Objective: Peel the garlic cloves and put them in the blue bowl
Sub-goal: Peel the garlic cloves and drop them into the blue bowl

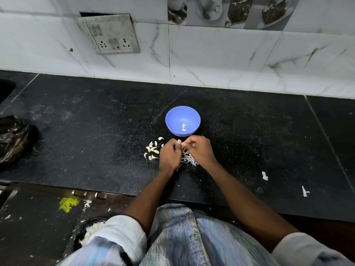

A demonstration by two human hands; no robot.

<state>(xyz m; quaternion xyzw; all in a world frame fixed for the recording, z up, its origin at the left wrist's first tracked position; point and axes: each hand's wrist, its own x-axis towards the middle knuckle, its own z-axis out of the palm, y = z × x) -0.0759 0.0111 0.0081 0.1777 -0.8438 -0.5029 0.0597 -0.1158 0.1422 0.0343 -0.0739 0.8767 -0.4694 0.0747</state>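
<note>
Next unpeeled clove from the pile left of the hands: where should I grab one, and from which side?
Take the outlying clove at the far edge of the unpeeled pile, nearest the blue bowl. It lies flat and apart from the rest, so pinch across its curved middle from above with the left hand. Finer detail of its shape is too small to tell.

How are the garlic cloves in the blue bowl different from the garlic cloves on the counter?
The cloves in the blue bowl are only two and look yellowish; the cloves on the counter are many and look whiter. The first lie inside the blue bowl, the second on the black counter. Both groups are small.
</note>
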